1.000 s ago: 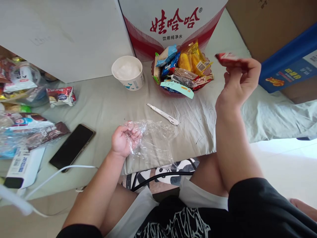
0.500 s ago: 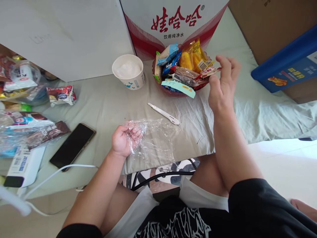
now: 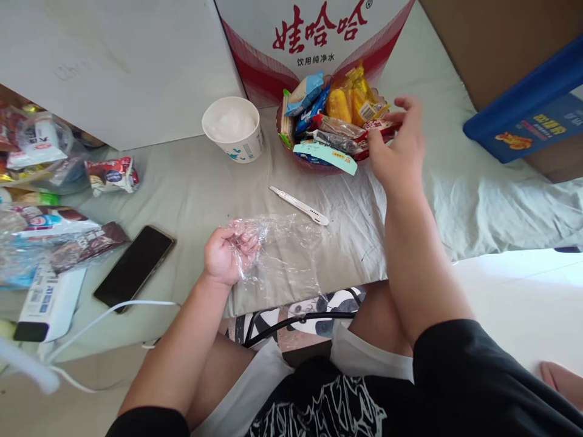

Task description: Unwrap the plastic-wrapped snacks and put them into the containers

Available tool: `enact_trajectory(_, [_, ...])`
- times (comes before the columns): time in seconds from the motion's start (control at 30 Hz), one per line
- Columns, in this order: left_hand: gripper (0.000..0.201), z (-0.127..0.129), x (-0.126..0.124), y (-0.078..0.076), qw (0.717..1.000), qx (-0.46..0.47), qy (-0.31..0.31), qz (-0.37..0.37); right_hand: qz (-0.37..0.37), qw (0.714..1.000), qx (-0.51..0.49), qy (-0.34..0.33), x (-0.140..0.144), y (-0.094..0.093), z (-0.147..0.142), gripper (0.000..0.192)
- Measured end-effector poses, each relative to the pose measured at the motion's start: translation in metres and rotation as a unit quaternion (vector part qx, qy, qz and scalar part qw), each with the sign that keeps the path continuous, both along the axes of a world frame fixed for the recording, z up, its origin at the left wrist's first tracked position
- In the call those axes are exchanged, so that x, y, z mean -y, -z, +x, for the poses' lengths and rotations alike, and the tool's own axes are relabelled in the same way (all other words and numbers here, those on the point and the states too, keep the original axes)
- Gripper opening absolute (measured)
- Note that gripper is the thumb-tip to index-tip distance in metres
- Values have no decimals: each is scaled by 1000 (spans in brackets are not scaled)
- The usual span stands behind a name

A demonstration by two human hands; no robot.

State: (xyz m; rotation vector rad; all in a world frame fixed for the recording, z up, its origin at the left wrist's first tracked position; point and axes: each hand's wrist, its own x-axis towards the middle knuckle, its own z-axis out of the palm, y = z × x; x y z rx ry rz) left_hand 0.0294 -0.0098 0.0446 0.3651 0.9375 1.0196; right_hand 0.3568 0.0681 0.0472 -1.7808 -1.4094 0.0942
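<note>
My left hand (image 3: 230,252) is curled palm up around one end of a crumpled clear plastic bag (image 3: 291,255), which spreads to the right over the cloth. At the right rim of a dark red bowl (image 3: 319,165) is my right hand (image 3: 398,145), thumb and fingers apart around a red snack packet (image 3: 381,130). The thumb appears to touch that packet. Yellow-wrapped snacks (image 3: 348,103), a light blue packet (image 3: 305,94) and several other packets fill the bowl. A white utility knife (image 3: 299,205) lies between the bag and the bowl.
A paper cup (image 3: 237,145) with whitish contents stands left of the bowl. Further left lie a phone (image 3: 135,267), a red snack packet (image 3: 112,175) and several bagged snacks (image 3: 45,224). Large boxes (image 3: 113,67) line the back; a blue box (image 3: 523,109) leans at right.
My right hand has moved left and lower over the bowl's rim, and the red packet now sits further down among the others. My left hand keeps its hold on the plastic bag.
</note>
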Motion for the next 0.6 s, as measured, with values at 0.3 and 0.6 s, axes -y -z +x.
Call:
enact_trajectory(0.3, [16,-3,2,2,1000,10,11,2,107,991,78,30,15,7,6,31])
enact_trajectory(0.6, [15,-6,2,6,1000,18,12,-1,14,989,145,18,26,11,-23,40])
